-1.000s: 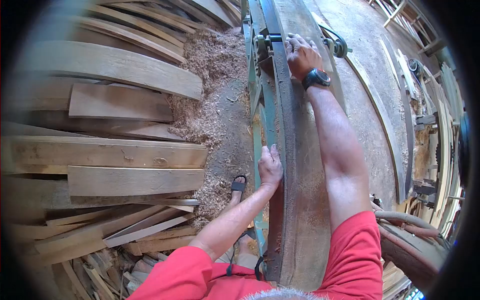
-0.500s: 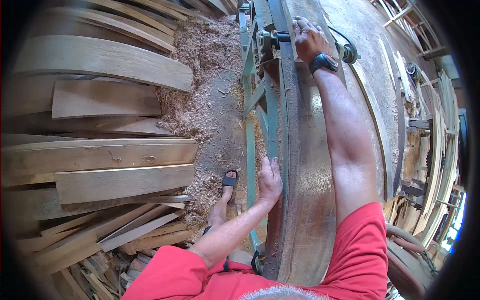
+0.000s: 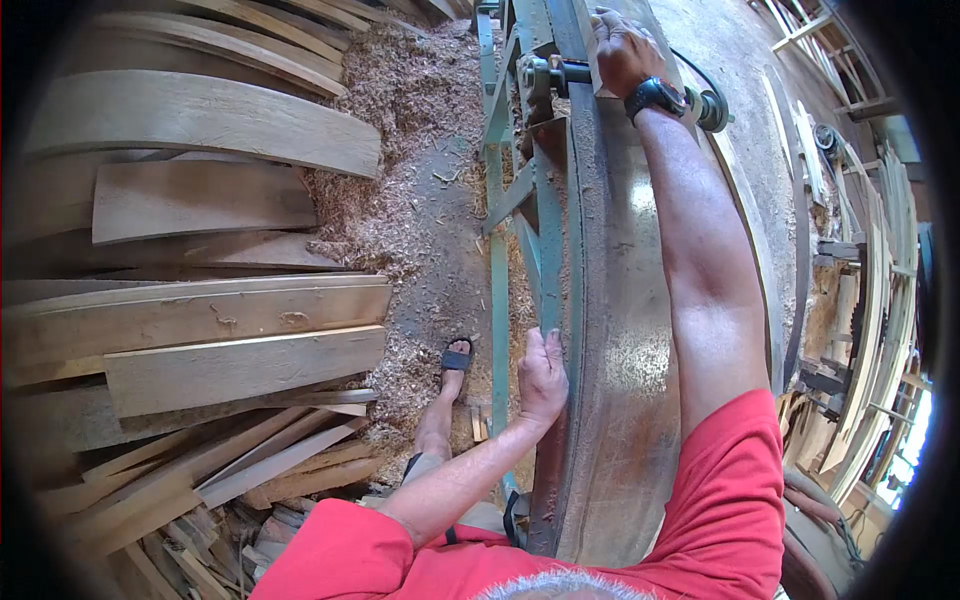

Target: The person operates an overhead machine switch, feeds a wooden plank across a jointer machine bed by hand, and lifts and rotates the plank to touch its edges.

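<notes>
My right hand (image 3: 626, 52), with a dark watch on the wrist, lies on top of a pale wooden board (image 3: 598, 80) at the far end of a long metal machine bed (image 3: 625, 300). Its fingers are extended forward, pressing on the wood. The near end of the board shows just beside the wrist; its far part runs out of view. Closer to my body, my left hand (image 3: 542, 378) is closed on the bed's side edge (image 3: 562, 395), thumb pointing forward. The bed looks like a planer's, with a shaft bearing (image 3: 540, 75) and a pulley (image 3: 712, 108) near the right hand.
Stacked wooden planks (image 3: 240, 305) fill the left side, with offcuts (image 3: 190, 550) below. Wood shavings (image 3: 390, 130) cover the floor beside the green machine frame (image 3: 498, 300). More long boards (image 3: 880, 330) stand at the right. My sandalled foot (image 3: 456, 355) is beside the frame.
My right hand has slid forward along the bed together with the board, whose near end now shows by the wrist. The left hand stays at the bed edge.
</notes>
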Demonstrator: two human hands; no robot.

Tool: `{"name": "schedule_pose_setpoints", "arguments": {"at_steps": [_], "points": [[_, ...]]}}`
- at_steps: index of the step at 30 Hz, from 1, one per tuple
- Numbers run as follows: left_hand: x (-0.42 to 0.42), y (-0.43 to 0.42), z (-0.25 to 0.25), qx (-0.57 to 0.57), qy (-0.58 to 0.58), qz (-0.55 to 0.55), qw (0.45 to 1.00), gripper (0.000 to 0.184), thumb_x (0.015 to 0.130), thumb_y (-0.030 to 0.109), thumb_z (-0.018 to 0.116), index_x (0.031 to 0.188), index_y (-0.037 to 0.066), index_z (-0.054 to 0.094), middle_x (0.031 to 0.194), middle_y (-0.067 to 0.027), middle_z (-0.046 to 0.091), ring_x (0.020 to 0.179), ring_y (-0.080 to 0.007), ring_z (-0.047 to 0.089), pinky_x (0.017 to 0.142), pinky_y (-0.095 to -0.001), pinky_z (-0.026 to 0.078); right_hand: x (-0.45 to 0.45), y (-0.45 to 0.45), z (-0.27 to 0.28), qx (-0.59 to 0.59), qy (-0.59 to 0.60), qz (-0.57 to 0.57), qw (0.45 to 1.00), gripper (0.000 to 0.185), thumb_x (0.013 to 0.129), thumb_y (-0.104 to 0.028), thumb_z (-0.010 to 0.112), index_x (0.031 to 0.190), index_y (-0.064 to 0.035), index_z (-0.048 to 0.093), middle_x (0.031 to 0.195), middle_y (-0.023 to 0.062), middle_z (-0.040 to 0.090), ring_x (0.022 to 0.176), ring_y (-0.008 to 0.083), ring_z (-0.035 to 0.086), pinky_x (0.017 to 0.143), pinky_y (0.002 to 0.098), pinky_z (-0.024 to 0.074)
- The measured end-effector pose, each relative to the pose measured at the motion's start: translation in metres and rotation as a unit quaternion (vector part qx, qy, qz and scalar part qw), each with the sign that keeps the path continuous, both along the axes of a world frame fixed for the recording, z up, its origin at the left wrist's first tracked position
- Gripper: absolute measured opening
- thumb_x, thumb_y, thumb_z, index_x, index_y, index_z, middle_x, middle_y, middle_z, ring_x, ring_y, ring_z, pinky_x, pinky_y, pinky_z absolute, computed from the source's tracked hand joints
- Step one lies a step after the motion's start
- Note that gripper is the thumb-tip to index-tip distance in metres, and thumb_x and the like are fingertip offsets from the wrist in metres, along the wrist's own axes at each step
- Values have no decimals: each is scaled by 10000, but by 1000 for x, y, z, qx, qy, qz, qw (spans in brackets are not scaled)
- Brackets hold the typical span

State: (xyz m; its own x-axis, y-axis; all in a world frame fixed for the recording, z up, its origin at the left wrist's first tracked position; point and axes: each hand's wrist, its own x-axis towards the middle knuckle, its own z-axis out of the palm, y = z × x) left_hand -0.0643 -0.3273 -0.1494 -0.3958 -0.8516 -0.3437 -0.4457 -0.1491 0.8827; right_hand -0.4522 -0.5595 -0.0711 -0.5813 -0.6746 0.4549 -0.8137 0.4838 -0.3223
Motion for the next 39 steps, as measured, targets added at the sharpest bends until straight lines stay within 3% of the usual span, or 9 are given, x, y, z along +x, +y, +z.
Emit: {"name": "schedule_pose_setpoints", "arguments": {"at_steps": [1, 4, 10, 19, 27, 34, 36, 38, 39], "points": [[0, -1, 2, 0, 0, 0, 1000, 302, 1166, 330, 471, 1043, 63, 539, 653, -202, 562, 595, -426, 616, 543, -527, 389, 5, 2, 10, 15, 24, 2, 1000, 264, 1064, -253, 517, 1147, -90, 707, 1052, 260, 742, 1036, 433, 710, 918, 514, 549], [1, -2, 4, 11, 2, -5, 1000, 298, 1165, 329, 473, 1048, 64, 540, 652, -202, 563, 601, -433, 621, 544, -529, 389, 15, 0, 34, 69, -48, -16, 996, 373, 1065, -266, 437, 1261, -93, 702, 1184, 280, 728, 1150, 446, 687, 990, 518, 543], [0, -1, 6, 14, 10, 2, 1000, 288, 1161, 328, 481, 1078, 61, 553, 689, -215, 588, 643, -444, 637, 558, -524, 404, -3, -11, 11, 4, 41, 23, 999, 339, 1031, -246, 504, 1237, -69, 707, 1148, 281, 734, 1117, 457, 687, 970, 515, 541], [0, -1, 4, 21, -3, -4, 1000, 256, 1158, 309, 491, 1090, 70, 551, 670, -201, 572, 631, -429, 647, 550, -525, 402, -9, -20, 5, -34, 48, 35, 998, 312, 1016, -229, 528, 1194, -63, 721, 1095, 257, 746, 1076, 454, 694, 949, 522, 541], [1, -1, 6, 21, -5, -4, 1000, 269, 1161, 315, 484, 1092, 63, 549, 662, -198, 572, 622, -433, 639, 549, -519, 403, -12, -19, 1, -33, 31, 22, 999, 379, 1032, -238, 495, 1311, -78, 696, 1124, 274, 743, 1095, 469, 693, 984, 518, 547], [2, 0, 6, 28, -2, -7, 1000, 265, 1160, 308, 478, 1119, 61, 564, 704, -208, 605, 687, -447, 663, 590, -538, 429, -15, -17, 18, 72, -36, -13, 997, 376, 1061, -293, 495, 1301, -97, 707, 1112, 292, 740, 1073, 466, 710, 953, 545, 555], [0, 1, 5, 21, -14, 1, 1000, 302, 1162, 334, 488, 1110, 50, 577, 692, -151, 551, 613, -278, 565, 596, -468, 419, -20, -21, 14, 70, -23, -3, 997, 387, 1066, -328, 500, 1296, -97, 709, 1118, 296, 738, 1099, 453, 710, 961, 543, 553], [-1, 1, 3, 28, -16, 1, 999, 302, 1161, 334, 489, 1111, 50, 578, 691, -158, 550, 613, -288, 569, 594, -471, 420, -24, -27, 5, 28, -34, -28, 999, 423, 1107, -408, 470, 1333, -142, 709, 1319, 211, 720, 1266, 463, 640, 1097, 546, 496], [0, 1, 3, 35, -20, 2, 999, 302, 1160, 335, 490, 1112, 50, 579, 691, -165, 549, 613, -298, 574, 592, -474, 422, -31, -30, -4, 28, -34, -28, 999, 423, 1107, -408, 470, 1333, -142, 709, 1319, 211, 720, 1266, 463, 640, 1097, 546, 496]]}}
